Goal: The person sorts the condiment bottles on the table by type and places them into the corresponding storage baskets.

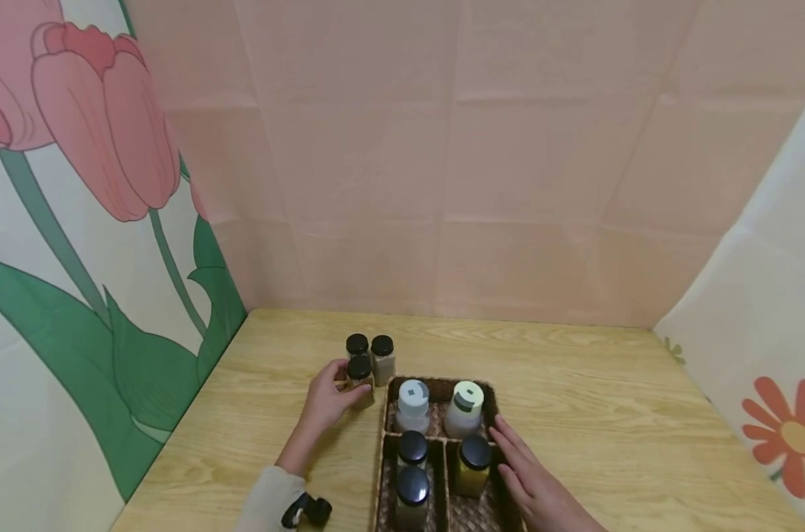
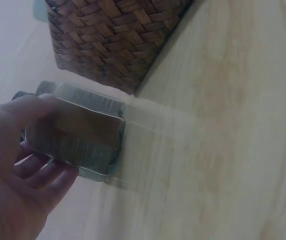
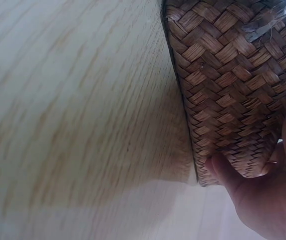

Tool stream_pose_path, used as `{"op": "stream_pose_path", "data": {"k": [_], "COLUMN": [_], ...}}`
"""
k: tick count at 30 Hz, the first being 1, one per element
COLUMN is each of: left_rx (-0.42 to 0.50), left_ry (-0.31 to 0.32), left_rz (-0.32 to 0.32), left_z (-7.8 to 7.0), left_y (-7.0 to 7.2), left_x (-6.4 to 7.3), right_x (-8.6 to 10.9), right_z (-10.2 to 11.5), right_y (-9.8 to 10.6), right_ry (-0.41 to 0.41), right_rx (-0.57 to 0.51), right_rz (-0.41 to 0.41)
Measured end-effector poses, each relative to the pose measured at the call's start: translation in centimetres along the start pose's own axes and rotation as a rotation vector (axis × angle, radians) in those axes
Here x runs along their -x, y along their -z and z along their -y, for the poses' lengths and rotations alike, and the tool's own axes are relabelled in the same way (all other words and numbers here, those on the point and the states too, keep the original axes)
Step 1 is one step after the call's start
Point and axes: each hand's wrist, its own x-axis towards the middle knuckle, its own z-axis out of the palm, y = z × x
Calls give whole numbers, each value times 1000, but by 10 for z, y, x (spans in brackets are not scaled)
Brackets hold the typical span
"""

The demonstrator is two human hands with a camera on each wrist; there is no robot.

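My left hand (image 1: 327,399) grips a small glass spice jar (image 2: 75,132) with a black cap and brown contents, thumb on one side and fingers on the other. Two more black-capped jars stand right behind it, one pale-filled jar (image 1: 384,360) to the right. Beside them is a woven brown basket (image 1: 382,473) divided into compartments. My right hand (image 1: 535,488) rests along the basket's right side, its fingers extended at the rim. From the right wrist view, one fingertip (image 3: 217,167) touches the woven outer wall near a corner.
Two white-capped bottles (image 1: 413,405) stand in the basket's back compartment. Two black-capped jars (image 1: 412,491) occupy the front left section, and a yellow-filled jar (image 1: 472,473) the front right. A wooden table (image 1: 595,399) lies underneath, with cloth walls (image 1: 442,185) behind and at the sides.
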Motion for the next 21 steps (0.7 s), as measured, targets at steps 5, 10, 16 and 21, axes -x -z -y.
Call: {"op": "stream_pose_path", "data": {"k": [5, 10, 16, 21], "left_rx": [8, 3, 8, 16], "left_ry": [18, 1, -46, -61], "left_rz": [10, 5, -30, -50], "left_z": [-3, -4, -7, -14], "left_y": [1, 2, 4, 8], "left_x": [3, 5, 7, 9], "right_x": [1, 1, 1, 1], "right_z": [-1, -2, -1, -2], "right_y": [-1, -2, -2, -1], "right_ry": [28, 40, 55, 78], "right_rx": [3, 21, 25, 19], "right_rz": [-15, -29, -42, -46]}}
